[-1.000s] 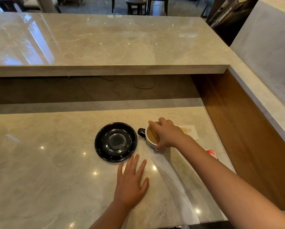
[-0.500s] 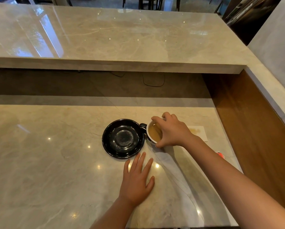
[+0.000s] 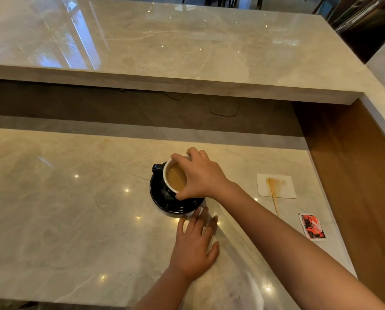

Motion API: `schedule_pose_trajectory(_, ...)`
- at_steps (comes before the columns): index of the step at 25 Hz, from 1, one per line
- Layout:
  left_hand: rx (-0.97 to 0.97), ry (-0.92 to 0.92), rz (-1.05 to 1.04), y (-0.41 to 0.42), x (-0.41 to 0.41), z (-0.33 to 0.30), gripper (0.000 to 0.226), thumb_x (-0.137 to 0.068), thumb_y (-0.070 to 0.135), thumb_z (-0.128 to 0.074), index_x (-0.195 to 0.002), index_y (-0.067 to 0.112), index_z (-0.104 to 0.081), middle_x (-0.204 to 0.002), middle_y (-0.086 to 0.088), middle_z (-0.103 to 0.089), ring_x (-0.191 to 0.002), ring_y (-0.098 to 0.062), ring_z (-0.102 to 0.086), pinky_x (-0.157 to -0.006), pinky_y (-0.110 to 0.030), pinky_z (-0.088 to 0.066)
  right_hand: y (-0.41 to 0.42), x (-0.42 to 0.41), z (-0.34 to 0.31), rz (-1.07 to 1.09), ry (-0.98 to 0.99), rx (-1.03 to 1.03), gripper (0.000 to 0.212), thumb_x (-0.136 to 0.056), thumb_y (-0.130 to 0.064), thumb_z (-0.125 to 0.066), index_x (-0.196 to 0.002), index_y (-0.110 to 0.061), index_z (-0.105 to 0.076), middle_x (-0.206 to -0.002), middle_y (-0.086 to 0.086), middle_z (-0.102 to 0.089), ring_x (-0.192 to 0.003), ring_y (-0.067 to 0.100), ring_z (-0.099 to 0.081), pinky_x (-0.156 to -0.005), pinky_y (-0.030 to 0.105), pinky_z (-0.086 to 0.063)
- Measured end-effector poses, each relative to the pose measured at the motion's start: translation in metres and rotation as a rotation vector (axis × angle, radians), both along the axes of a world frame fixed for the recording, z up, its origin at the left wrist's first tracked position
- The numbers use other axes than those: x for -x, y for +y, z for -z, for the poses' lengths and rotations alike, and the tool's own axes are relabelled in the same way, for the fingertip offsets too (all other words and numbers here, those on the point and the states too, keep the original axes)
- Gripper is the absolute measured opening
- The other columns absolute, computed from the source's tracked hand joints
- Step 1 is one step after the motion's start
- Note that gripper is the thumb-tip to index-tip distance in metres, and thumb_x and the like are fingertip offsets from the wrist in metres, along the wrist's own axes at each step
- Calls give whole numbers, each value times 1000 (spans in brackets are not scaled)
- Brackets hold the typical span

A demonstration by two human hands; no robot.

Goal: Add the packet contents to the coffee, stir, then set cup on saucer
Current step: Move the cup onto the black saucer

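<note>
A black cup (image 3: 162, 175) with a white inside holds light brown coffee. It is over the black saucer (image 3: 164, 202) in the middle of the lower marble counter; whether it rests on the saucer I cannot tell. My right hand (image 3: 200, 175) grips the cup's rim from above, and the handle points left. Flat on the counter just in front of the saucer lies my left hand (image 3: 196, 245), fingers spread, holding nothing. A red and white packet (image 3: 312, 225) lies at the right. A thin wooden stir stick (image 3: 273, 195) rests across a stained white napkin (image 3: 278, 186).
A raised marble bar top (image 3: 164, 45) runs along the back, with a dark recess beneath it. A brown wooden panel (image 3: 352, 175) closes off the right side. The lower marble counter (image 3: 64, 209) stretches to the left.
My right hand has carried the cup left from the counter beside the saucer to over the saucer. The left hand has stayed flat. The napkin, stick and packet are now uncovered.
</note>
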State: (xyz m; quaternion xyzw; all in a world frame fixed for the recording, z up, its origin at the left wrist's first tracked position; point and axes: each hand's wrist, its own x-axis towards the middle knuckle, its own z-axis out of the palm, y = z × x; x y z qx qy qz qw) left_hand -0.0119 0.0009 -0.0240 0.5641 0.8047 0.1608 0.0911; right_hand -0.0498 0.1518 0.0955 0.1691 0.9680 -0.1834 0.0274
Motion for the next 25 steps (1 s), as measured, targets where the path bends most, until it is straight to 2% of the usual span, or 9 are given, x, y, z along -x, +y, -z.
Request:
schedule_pose_trajectory(7,-4,9,0,0,0,-3,53,-89,47,-37,-135,21,-42,-143,-10,-42,-137,-26,-22,-103,-50,-12,-13,15,11,-42,-22,-15,94,-54,-49,-78,-132,-30,-28,-127,9,-38,-112,28,-36,-73,37,-48)
schedule_pose_trajectory(13,6,20,1,0,1,-3,53,-89,46,-39,-136,21,-41,-144,-11,-41,-137,-26,-22,-105,-51,-10,-10,19,11,-55,-65,-47,93,-57,-49,-76,-134,-28,-29,-129,11,-38,-113,30,-35,-70,36,-43)
schedule_pose_trajectory(25,16,17,-9,-1,0,-7,54,-90,48,-36,-139,24,-36,-147,-10,-36,-139,-23,-15,-106,-49,-4,-6,16,1,-103,-186,-95,96,-61,-49,-76,-139,-28,-23,-134,12,-34,-117,32,-35,-82,43,-49)
